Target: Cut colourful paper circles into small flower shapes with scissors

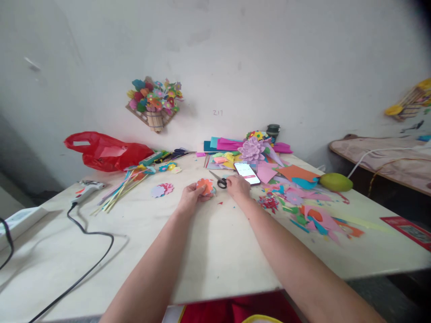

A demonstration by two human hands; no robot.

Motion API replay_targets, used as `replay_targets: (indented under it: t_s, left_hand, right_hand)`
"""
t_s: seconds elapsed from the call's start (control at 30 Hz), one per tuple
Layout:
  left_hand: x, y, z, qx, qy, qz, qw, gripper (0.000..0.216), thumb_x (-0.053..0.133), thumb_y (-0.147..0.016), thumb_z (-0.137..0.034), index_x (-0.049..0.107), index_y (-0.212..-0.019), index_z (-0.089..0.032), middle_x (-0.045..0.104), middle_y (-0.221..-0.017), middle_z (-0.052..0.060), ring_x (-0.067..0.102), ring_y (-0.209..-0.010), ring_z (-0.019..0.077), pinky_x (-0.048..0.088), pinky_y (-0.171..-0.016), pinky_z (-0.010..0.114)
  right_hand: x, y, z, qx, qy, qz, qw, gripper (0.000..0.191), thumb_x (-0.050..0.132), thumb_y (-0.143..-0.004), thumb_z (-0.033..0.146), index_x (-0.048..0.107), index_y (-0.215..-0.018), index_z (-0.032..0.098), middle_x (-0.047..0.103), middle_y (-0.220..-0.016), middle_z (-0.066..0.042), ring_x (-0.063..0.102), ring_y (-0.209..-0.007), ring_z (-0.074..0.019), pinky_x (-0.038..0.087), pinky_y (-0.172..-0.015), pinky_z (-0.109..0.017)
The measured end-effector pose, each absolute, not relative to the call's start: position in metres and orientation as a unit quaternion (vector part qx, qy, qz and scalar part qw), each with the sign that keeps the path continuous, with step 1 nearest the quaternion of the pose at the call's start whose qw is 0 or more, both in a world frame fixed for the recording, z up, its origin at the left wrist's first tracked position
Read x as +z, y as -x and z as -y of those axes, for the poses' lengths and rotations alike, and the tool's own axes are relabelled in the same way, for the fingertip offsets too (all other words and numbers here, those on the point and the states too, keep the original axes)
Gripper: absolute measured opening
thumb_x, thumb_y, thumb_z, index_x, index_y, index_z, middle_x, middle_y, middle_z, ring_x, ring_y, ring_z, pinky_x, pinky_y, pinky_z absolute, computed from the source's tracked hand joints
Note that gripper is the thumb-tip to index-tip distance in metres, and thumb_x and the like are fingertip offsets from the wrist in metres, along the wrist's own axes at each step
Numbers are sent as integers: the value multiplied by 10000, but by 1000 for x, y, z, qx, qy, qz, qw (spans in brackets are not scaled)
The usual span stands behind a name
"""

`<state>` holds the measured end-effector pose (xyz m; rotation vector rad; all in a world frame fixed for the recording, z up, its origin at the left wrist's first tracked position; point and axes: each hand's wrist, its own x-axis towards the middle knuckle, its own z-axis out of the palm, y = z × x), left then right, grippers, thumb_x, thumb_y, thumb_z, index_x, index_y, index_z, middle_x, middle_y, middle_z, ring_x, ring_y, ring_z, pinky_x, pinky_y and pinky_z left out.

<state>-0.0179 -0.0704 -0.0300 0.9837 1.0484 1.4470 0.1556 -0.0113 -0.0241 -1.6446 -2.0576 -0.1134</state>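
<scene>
Pinching orange paper flower (204,185), left hand (190,196); right hand (238,186) curled on scissors (219,180); wall (269,67) marked "Z17".

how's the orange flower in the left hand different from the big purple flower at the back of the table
The orange flower is small and looks flat; the purple flower is clearly bigger and built up in layers of pointed petals. The orange flower is held in the left hand; the purple flower lies untouched among paper sheets. Both look like cut craft flowers.
</scene>
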Motion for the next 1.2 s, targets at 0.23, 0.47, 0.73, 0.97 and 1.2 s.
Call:
replay_targets:
  t_s: [0.23,0.47,0.73,0.97,1.2]
  left_hand:
    - [-29,18,71,611,-401,-443,519,238,753,-657,-263,617,-780,-111,680,-727,91,677,-639,208,533,-544,278]
    - [-30,19,71,620,-398,-432,520,239,758,-642,-267,613,-756,-115,676,-714,86,668,-607,199,538,-574,300]
    - [-33,21,67,623,-398,-430,518,235,762,-636,-275,622,-747,-123,676,-702,87,667,-612,210,544,-590,323]
    - [-29,19,70,618,-391,-441,520,248,739,-652,-251,636,-812,-92,690,-764,102,678,-630,205,539,-561,283]
    - [-33,22,67,637,-390,-421,515,269,752,-637,-264,646,-807,-84,692,-755,91,674,-641,198,547,-612,298]
  right_hand:
    - [-25,-149,18,-55,572,795,195,271,468,-870,295,722,-910,211,682,-954,-83,515,-1008,-230,383,-741,-285]
    - [-14,-142,27,-20,591,790,161,308,517,-835,427,686,-992,223,695,-959,-83,601,-936,-216,398,-734,-286]
    - [1,-141,40,-23,587,805,86,354,557,-753,150,622,-1101,168,656,-1049,-136,598,-991,-240,425,-737,-287]
    - [5,-145,40,-18,573,817,67,377,579,-727,161,617,-1102,147,661,-1032,-161,611,-988,-281,443,-752,-327]
    - [4,-159,26,125,586,792,114,415,631,-659,199,677,-1070,222,679,-1036,-85,624,-916,-230,449,-691,-273]
